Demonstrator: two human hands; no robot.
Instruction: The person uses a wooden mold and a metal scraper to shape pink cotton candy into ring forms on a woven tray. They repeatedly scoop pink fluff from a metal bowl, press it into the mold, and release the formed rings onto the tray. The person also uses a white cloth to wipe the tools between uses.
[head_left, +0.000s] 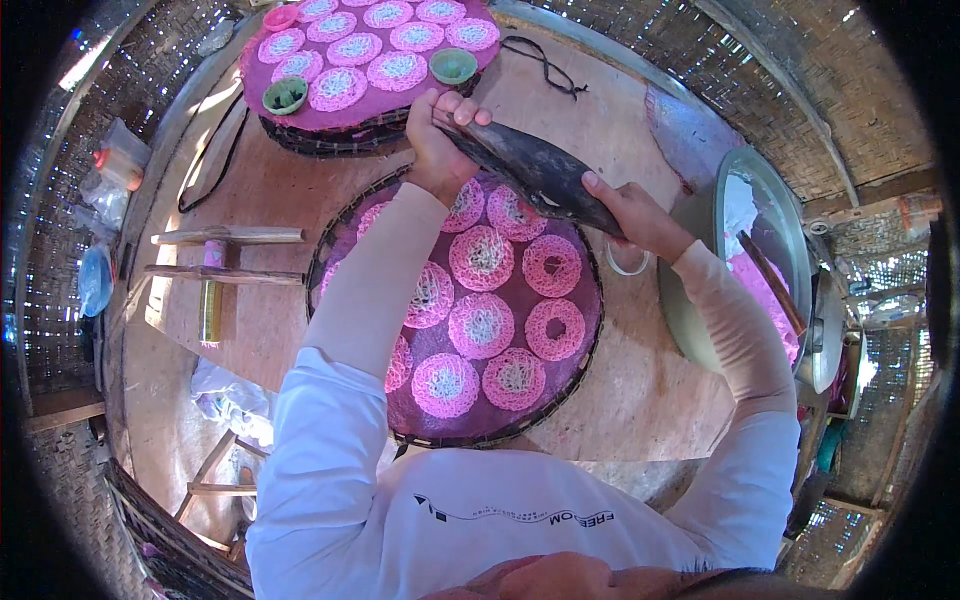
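My left hand (442, 146) and my right hand (636, 214) grip opposite ends of a long, dark, flattened object (529, 161); its exact kind is unclear. It is held at a slant above the far edge of a round woven tray (596, 330) lined with purple cloth. On that cloth lie several pink rounds of fine noodle-like strands (481, 326), many with white centres. Two rings at the right, such as this pink ring (576, 330), have open middles. My left forearm hides part of the tray's left side.
A second tray (322, 142) at the back carries more rounds, plus small green cups (453, 67) and a pink cup (280, 18). A hand press with wooden bars (225, 274) lies left. At right stands a large metal pot (686, 300) with pink dough (757, 292) and a wooden stick (772, 281).
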